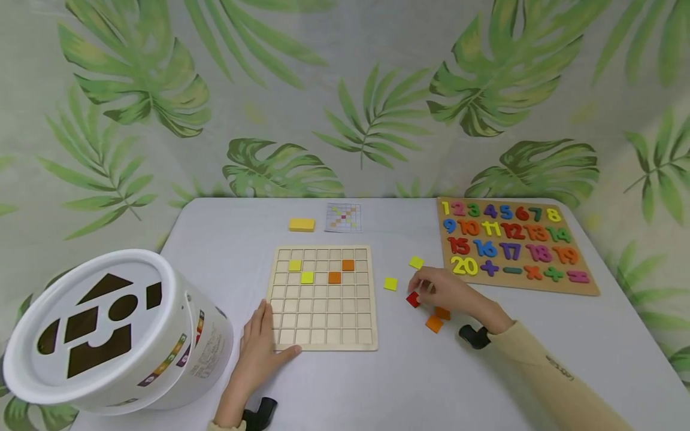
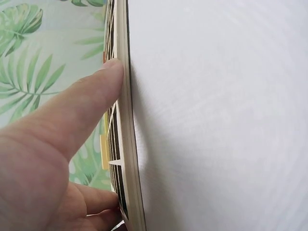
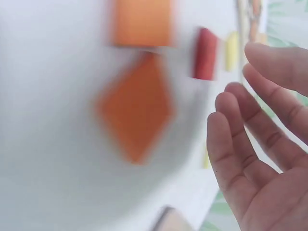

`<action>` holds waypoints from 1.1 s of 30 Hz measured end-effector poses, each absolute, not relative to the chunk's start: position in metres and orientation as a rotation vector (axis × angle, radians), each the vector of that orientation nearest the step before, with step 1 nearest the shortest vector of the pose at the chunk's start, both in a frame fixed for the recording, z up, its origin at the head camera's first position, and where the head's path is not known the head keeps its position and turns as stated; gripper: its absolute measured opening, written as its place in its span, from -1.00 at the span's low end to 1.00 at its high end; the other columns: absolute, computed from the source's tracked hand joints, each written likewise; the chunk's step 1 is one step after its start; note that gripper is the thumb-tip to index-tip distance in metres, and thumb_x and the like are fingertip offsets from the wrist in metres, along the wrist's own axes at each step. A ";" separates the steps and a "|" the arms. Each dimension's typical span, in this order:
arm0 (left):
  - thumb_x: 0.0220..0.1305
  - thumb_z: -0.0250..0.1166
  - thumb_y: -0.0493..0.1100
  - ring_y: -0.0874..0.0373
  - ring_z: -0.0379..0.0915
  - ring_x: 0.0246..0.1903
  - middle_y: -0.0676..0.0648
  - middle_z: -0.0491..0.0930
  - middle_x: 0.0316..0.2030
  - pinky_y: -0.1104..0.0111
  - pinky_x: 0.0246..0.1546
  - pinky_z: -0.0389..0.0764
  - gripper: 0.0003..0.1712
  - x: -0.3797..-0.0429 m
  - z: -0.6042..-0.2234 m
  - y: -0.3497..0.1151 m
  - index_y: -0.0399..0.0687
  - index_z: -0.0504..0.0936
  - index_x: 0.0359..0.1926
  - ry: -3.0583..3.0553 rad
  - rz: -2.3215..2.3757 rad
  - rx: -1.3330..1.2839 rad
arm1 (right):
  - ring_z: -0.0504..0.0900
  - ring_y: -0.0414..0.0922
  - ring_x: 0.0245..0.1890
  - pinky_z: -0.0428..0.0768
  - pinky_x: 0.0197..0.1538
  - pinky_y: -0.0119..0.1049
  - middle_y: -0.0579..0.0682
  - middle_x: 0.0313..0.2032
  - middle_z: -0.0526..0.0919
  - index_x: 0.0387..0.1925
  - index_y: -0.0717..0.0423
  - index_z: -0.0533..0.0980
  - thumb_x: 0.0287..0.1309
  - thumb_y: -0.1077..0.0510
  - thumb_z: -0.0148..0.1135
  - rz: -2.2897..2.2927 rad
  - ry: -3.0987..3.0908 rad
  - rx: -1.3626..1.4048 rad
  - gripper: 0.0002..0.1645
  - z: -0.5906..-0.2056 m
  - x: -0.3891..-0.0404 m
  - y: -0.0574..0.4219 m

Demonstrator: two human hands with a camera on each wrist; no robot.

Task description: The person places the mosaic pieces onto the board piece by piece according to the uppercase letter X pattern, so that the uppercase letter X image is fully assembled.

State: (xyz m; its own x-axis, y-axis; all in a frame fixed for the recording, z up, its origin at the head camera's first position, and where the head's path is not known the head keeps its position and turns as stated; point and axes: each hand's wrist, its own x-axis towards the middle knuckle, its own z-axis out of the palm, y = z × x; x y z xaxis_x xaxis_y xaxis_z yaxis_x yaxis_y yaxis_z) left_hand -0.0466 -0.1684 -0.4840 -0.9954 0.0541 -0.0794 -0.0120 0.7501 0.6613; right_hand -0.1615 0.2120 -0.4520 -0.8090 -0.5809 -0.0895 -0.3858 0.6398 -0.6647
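The left hand (image 1: 260, 348), fingers extended, rests against the left and near edges of the wooden grid board (image 1: 325, 306), which bears four tiles (image 1: 335, 278) in its far rows. The right hand (image 1: 448, 293), fingers loosely bent and holding nothing, hovers just beside the red tile (image 1: 412, 300) on the counter (image 1: 420, 377), right of the board; two orange tiles (image 1: 433, 324) lie nearer, two yellow tiles (image 1: 390, 284) farther.

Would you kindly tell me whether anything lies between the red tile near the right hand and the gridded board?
Only one loose yellow tile visibly lies in the gap between the red tile and the gridded board, slightly farther back.
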 end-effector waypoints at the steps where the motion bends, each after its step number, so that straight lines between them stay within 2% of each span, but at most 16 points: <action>1: -0.01 0.50 -0.03 -0.33 -0.33 0.38 -0.38 -0.24 0.44 -0.22 0.26 -0.18 0.24 -0.046 -0.484 -0.169 -0.52 -0.11 0.41 2.852 1.078 0.034 | 0.50 -0.14 -0.30 0.56 -0.25 -0.32 -0.08 -0.27 0.59 -0.24 0.14 0.57 0.06 0.36 0.30 -0.932 2.564 -0.775 -0.80 -0.454 -0.159 0.214; 7: 0.00 0.50 -0.03 -0.34 -0.32 0.37 -0.38 -0.24 0.44 -0.23 0.25 -0.17 0.23 -0.047 -0.484 -0.170 -0.53 -0.11 0.40 2.859 1.077 0.044 | 0.44 -0.13 -0.33 0.52 -0.26 -0.35 -0.07 -0.30 0.47 -0.28 0.10 0.53 -0.01 0.28 0.43 -0.827 2.646 -0.783 -0.75 -0.462 -0.151 0.208; 14: 0.00 0.49 -0.04 -0.34 -0.32 0.37 -0.38 -0.24 0.44 -0.24 0.25 -0.17 0.22 -0.048 -0.485 -0.171 -0.53 -0.11 0.40 2.866 1.067 0.045 | 0.45 -0.13 -0.30 0.54 -0.22 -0.30 -0.08 -0.30 0.49 -0.28 0.13 0.52 -0.03 0.34 0.39 -0.847 2.673 -0.792 -0.75 -0.458 -0.157 0.183; 26: -0.01 0.50 -0.04 -0.34 -0.29 0.37 -0.38 -0.22 0.44 -0.23 0.25 -0.15 0.23 -0.047 -0.486 -0.171 -0.52 -0.10 0.41 2.868 1.063 0.042 | 0.49 -0.15 -0.30 0.52 -0.22 -0.38 -0.05 -0.28 0.54 -0.25 0.18 0.56 0.01 0.37 0.34 -0.940 2.540 -1.121 -0.78 -0.452 -0.179 0.076; 33: 0.00 0.49 -0.02 -0.32 -0.29 0.37 -0.36 -0.22 0.45 -0.22 0.26 -0.13 0.24 -0.047 -0.486 -0.171 -0.51 -0.12 0.41 2.859 1.069 0.039 | 0.43 -0.19 -0.29 0.46 -0.18 -0.41 -0.10 -0.29 0.53 -0.28 0.11 0.58 0.04 0.41 0.26 -0.769 2.562 -1.158 -0.79 -0.457 -0.180 0.034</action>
